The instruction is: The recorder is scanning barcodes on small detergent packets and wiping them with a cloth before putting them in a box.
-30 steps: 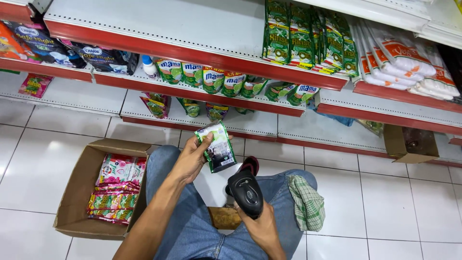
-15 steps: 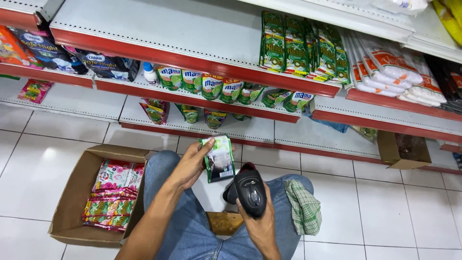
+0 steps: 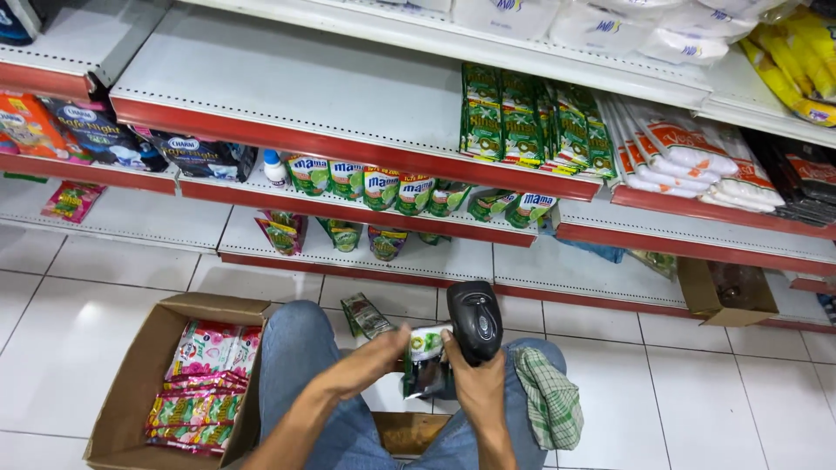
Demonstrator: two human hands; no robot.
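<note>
Lower centre of the frame: left hand (image 3: 370, 364) pinches a green pouch (image 3: 425, 361) by its left edge, fingers curled. Right hand (image 3: 477, 387) is wrapped around the grip of a black barcode scanner (image 3: 475, 320), its head just above and beside the pouch. A checked cloth (image 3: 549, 407) lies on the right knee. Lower left: an open cardboard box (image 3: 139, 383) holding pink sachets. Farther up: red-edged shelves (image 3: 348, 144) with green pouches.
</note>
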